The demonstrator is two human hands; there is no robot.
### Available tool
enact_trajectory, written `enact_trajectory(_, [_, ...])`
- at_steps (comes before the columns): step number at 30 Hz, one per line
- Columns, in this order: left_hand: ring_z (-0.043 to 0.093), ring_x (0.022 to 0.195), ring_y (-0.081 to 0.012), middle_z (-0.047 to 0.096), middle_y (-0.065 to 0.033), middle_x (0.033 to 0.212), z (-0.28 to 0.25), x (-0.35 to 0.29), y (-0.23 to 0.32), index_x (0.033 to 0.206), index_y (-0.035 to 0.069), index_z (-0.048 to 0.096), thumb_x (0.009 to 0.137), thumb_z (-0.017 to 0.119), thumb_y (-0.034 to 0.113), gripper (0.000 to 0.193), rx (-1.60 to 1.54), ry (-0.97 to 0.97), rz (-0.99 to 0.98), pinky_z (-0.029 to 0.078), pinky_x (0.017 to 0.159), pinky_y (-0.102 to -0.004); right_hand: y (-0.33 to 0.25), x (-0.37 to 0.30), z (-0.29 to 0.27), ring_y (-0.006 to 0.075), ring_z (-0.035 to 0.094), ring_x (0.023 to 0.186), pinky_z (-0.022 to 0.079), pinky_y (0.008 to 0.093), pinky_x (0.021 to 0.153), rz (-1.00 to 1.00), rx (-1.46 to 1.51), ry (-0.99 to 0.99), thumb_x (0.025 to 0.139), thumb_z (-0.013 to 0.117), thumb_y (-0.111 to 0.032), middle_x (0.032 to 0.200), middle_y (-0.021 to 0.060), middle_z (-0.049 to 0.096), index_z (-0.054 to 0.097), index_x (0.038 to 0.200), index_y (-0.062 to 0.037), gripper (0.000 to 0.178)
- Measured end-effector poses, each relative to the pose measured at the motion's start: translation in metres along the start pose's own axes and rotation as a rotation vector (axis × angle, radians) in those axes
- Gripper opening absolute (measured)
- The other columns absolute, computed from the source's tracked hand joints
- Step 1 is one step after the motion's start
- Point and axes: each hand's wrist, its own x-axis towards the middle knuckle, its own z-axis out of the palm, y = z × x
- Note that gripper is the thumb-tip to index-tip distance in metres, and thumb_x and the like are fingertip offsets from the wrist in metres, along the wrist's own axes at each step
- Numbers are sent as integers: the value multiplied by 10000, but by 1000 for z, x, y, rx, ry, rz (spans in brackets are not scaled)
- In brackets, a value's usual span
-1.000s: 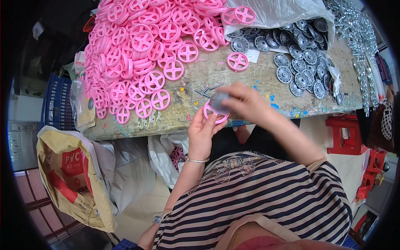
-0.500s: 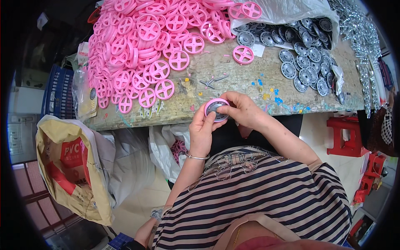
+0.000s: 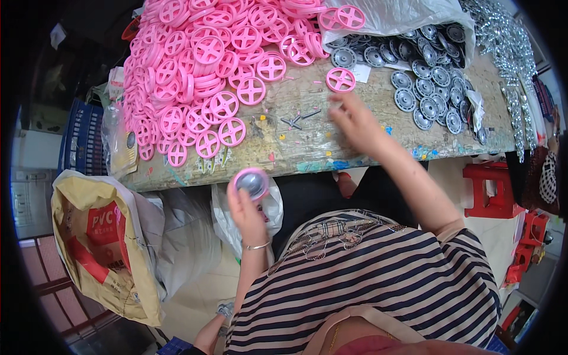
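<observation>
In my left hand [image 3: 248, 218], just off the front edge of the table, is a pink toy wheel with a grey hubcap disc [image 3: 252, 183] set in it. It is slightly blurred by motion. My right hand [image 3: 359, 127] reaches over the tabletop, its fingers blurred but apart, with nothing seen in them. Its fingertips are just below a lone pink wheel [image 3: 341, 80]; whether they touch it I cannot tell. A large heap of pink spoked wheels [image 3: 210, 50] covers the back left. Loose grey hubcap discs [image 3: 428, 109] lie at the right, some spilling from a white plastic bag [image 3: 408, 18].
Dark thin scraps [image 3: 299, 119] and coloured bits lie on the worn tabletop [image 3: 296, 155]. An open paper sack [image 3: 106, 242] and a white plastic bag [image 3: 273, 207] stand below the table. Silver tinsel [image 3: 503, 53] hangs at the right, above a red stool [image 3: 488, 190].
My hands have moved apart. The left carried the pink wheel with its grey disc down and left, off the table edge; the right let go and moved forward toward the lone pink wheel.
</observation>
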Motion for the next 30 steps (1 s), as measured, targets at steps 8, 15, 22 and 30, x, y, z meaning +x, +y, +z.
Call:
enact_trajectory(8, [560, 1119, -244, 541, -212, 1247, -118, -11, -61, 1305, -61, 412, 971, 433, 109, 375, 960, 13, -5, 471, 897, -345, 56, 57, -20, 360, 549, 967, 455, 422, 862, -334, -566, 178, 855, 605, -227, 1036, 200, 572, 550, 1136, -2, 364])
enact_trajectory(15, [580, 1087, -241, 516, -207, 1275, 5, 6, 7, 1398, 7, 300, 961, 443, 47, 462, 179, -257, 11, 517, 852, -322, -1, 28, -41, 165, 531, 585, 443, 298, 565, -30, 19, -41, 962, 433, -319, 748, 104, 597, 590, 985, 19, 373])
enact_trajectory(22, [635, 939, -184, 590, -139, 1151, 92, 5, 0, 1333, -8, 396, 983, 460, 124, 380, -213, -533, -269, 576, 773, -317, -24, -51, -27, 356, 580, 951, 465, 400, 833, 107, 84, -156, 887, 555, -205, 1003, 170, 614, 634, 1038, -50, 231])
enact_trajectory(30, [650, 939, -203, 609, -132, 1082, 84, 7, 4, 1194, -38, 472, 979, 479, 147, 284, -248, -384, -379, 586, 764, -317, 89, -31, -113, 333, 569, 884, 455, 399, 830, -160, -798, 265, 854, 631, -209, 1011, 160, 607, 598, 1079, 7, 314])
